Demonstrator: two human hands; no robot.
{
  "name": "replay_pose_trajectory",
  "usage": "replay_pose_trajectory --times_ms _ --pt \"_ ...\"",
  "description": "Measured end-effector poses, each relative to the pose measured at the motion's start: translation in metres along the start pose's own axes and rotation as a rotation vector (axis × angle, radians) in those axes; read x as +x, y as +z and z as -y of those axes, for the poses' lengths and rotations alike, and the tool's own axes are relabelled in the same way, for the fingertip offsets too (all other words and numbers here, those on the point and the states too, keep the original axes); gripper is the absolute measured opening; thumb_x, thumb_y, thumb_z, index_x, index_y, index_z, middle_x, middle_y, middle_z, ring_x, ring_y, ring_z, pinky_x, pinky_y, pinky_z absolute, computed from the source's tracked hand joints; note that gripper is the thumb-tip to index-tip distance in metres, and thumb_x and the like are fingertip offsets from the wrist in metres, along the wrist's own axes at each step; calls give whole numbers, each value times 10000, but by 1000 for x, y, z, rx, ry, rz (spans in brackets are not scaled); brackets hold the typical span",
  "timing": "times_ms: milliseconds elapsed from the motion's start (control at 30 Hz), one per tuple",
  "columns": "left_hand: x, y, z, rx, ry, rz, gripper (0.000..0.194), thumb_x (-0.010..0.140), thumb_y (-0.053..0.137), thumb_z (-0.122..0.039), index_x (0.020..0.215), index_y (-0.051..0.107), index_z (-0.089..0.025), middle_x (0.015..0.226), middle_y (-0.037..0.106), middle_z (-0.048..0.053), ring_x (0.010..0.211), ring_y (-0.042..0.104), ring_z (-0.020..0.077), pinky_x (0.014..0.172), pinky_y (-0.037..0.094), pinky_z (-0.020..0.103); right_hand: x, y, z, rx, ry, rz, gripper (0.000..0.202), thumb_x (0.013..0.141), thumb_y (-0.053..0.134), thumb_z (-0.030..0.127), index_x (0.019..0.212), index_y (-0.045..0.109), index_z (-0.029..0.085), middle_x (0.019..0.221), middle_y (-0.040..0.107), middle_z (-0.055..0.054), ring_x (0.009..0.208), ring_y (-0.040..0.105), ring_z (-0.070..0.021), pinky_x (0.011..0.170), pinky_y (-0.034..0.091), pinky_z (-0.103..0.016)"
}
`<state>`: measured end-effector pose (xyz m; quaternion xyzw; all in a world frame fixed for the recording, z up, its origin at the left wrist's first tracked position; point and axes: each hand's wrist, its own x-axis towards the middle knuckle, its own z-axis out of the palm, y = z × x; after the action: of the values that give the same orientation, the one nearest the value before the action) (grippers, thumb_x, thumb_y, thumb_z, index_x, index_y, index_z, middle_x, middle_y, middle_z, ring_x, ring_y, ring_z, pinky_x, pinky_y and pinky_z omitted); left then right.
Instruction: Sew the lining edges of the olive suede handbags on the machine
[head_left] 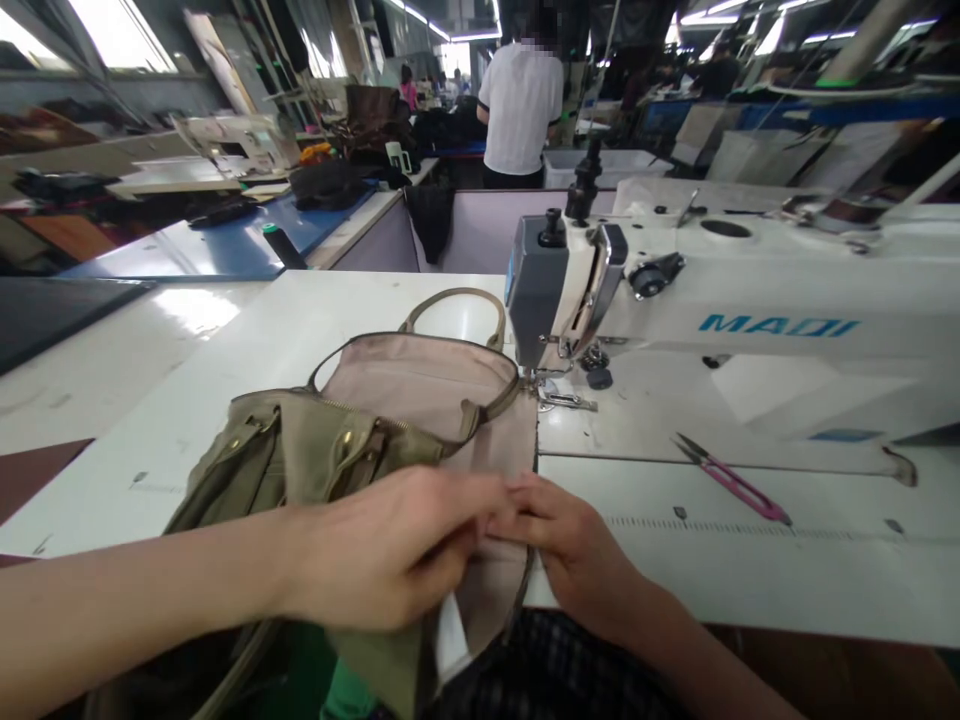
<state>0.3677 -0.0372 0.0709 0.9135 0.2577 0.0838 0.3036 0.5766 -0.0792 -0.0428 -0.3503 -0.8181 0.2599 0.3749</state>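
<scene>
An olive-green fabric bag with a pinkish-beige lining lies opened out on the sewing machine table. Its edge runs up to the presser foot of the sewing machine. My left hand reaches across the bag with curled fingers, closed on the lining; its fingertips are slightly blurred. Beside it, my right hand pinches the bag's right edge, and the fingertips of both hands meet there. A white tag shows below my left hand. The bag's lower part hangs over the table's front edge.
Pink-handled thread snips lie on the table to the right of my hands. A metal guide sits beside the needle. Behind the table stands a person in a white shirt. Another sewing machine is at the far left.
</scene>
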Motion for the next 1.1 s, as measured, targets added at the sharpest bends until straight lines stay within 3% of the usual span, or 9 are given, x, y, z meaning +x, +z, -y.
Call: replay_pose_trajectory --times_ms 67,167,300,433,600,767,967,1100 --pt "38 2 15 -91 -72 -143 220 830 499 -117 1032 573 -164 887 605 40 746 566 141 707 458 242 1 5 8 -25 -17 14 361 791 384 30 884 699 179 932 659 -84 979 587 -219 899 495 -382" --pt "87 23 44 -232 -299 -486 265 707 672 -76 954 611 -147 843 575 18 737 536 145 699 435 257 1 10 14 -94 21 -29 291 801 366 70 609 560 169 711 552 -80 700 527 -196 642 482 -313" --pt "120 61 65 -370 -421 -811 217 693 736 -124 847 588 -161 725 479 -39 652 449 109 629 380 230 1 10 13 -60 61 -18 235 764 365 21 637 492 172 726 521 -64 687 485 -176 574 386 -274" --pt "137 78 63 -510 -469 -1059 197 685 768 -171 735 579 -146 687 490 -38 623 435 98 607 371 221 1 10 11 -66 67 -24 205 717 385 9 624 420 188 714 487 -45 681 456 -169 562 330 -277" --pt "138 82 54 -524 -472 -1150 118 706 755 -131 781 664 -145 795 576 6 755 531 131 729 431 241 -1 12 12 -87 87 -32 203 721 382 19 616 396 192 720 484 -45 697 452 -173 571 318 -288" --pt "130 85 49 -420 -513 -1112 166 754 734 -143 909 747 -202 901 564 33 914 529 181 860 418 300 -2 12 15 -95 91 -25 218 735 369 18 606 412 188 711 488 -49 685 451 -173 564 325 -291" --pt "144 87 51 -477 -576 -1179 74 692 792 -176 734 732 -186 827 571 32 897 536 201 867 411 324 -2 12 13 -61 91 -38 219 723 374 9 611 428 189 722 498 -52 710 465 -178 578 347 -291" --pt "145 87 54 -585 -506 -1216 64 726 736 -143 686 693 -169 757 577 16 815 554 170 809 426 293 -1 10 13 -71 83 -39 217 718 373 5 620 424 193 728 498 -48 711 465 -179 576 349 -290"
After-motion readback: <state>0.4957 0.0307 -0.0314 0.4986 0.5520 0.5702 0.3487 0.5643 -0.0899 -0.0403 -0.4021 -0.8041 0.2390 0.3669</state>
